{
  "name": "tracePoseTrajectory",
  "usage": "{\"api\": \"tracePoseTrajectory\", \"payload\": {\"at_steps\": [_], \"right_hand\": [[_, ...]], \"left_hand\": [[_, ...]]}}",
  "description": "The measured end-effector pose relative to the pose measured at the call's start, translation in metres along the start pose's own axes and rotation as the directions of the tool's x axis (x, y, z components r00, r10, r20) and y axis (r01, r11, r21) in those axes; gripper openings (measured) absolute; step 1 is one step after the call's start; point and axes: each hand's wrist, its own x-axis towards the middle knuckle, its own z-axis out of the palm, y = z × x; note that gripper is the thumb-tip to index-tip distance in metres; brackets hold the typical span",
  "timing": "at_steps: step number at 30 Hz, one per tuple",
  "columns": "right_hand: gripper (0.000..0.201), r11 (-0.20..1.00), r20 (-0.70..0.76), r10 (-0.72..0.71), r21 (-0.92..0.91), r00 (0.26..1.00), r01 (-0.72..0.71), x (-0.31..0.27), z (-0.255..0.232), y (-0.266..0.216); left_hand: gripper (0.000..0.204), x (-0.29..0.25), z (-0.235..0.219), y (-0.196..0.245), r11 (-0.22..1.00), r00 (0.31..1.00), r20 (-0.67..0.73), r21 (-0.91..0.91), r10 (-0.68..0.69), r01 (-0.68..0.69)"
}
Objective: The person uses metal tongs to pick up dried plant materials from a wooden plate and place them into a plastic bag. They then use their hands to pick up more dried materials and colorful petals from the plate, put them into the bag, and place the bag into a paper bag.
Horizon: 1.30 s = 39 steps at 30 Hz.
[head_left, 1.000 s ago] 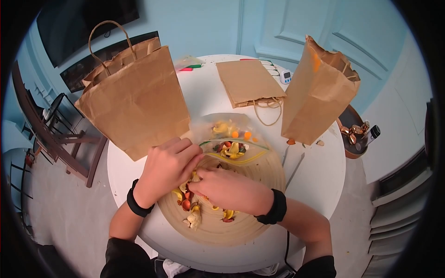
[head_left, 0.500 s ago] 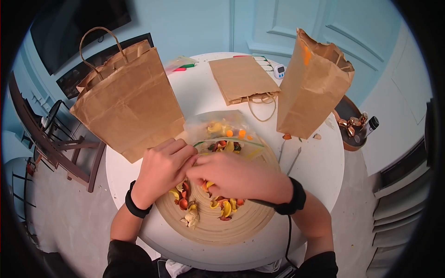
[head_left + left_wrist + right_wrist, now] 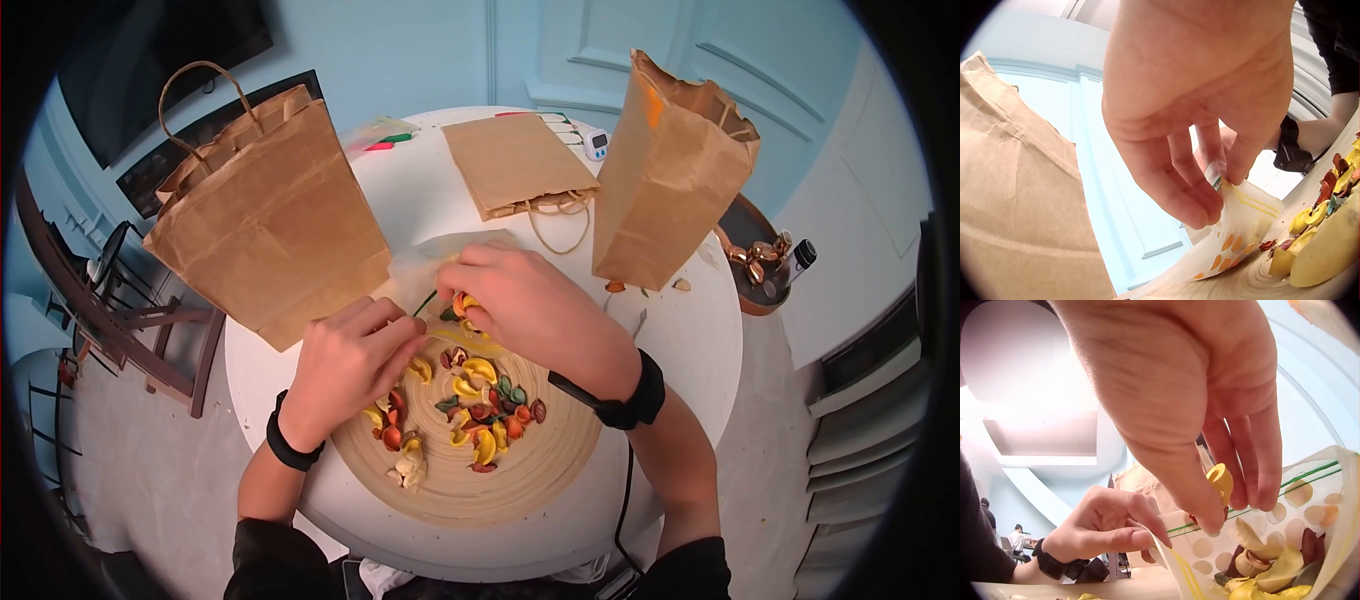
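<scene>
A clear zip bag [image 3: 420, 265] with a dotted print lies at the far side of a round bamboo board [image 3: 450, 505], its mouth held apart. My left hand [image 3: 350, 360] pinches the near left edge of the mouth, below the yellow zip line. My right hand [image 3: 545, 305] is over the opening, thumb and fingertips pinching a yellow curled dried petal [image 3: 1220, 482], with a bit of dark red beside it. Inside the bag lie yellow and dark red potpourri pieces [image 3: 1272, 575]. More potpourri [image 3: 480, 395], yellow, orange, red and green, is scattered over the board, with a cream clump [image 3: 408, 468] at its near left.
A tall brown paper bag [image 3: 275, 220] stands at the left, another paper bag [image 3: 670, 180] at the right. A flat paper bag [image 3: 515, 160] lies between them, near a small white timer [image 3: 596, 145]. Metal tongs [image 3: 640, 322] lie partly behind my right arm.
My right hand has moved from low over the board, beside my left hand, forward to the bag's mouth, uncovering the potpourri on the board. My left hand has kept its hold on the bag.
</scene>
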Motion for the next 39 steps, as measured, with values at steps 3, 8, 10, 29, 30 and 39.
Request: {"api": "tracePoseTrajectory", "payload": {"at_steps": [3, 8, 10, 29, 30, 39], "right_hand": [[0.011, 0.999, 0.037, 0.031, -0.016, 0.999, -0.030, 0.000, 0.000, 0.001], [0.007, 0.998, 0.029, -0.007, -0.062, 1.000, 0.009, -0.007, 0.006, 0.009], [0.007, 0.998, 0.008, -0.043, -0.051, 0.999, 0.043, -0.008, 0.012, 0.015], [0.010, 0.962, -0.296, -0.268, -0.040, 0.917, 0.269, -0.025, 0.023, 0.020], [0.010, 0.963, -0.276, -0.268, -0.046, 0.923, 0.266, -0.024, 0.022, 0.020], [0.018, 0.968, -0.008, -0.222, -0.119, 0.975, 0.220, -0.033, 0.005, 0.005]], "left_hand": [[0.007, 0.000, 0.000, 0.000, 1.000, 1.000, 0.019, -0.013, -0.021, 0.021], [0.014, 0.002, -0.014, 0.022, 0.999, 0.998, -0.037, -0.030, -0.044, 0.043], [0.016, -0.006, -0.036, 0.034, 0.968, 0.961, -0.113, 0.025, 0.251, -0.250], [0.029, -0.026, -0.053, 0.066, 0.411, 0.778, -0.408, -0.679, 0.478, -0.609], [0.029, -0.025, -0.054, 0.065, 0.369, 0.762, -0.404, -0.697, 0.507, -0.615], [0.031, -0.025, -0.045, 0.071, 0.320, 0.793, -0.469, -0.739, 0.388, -0.593]]}}
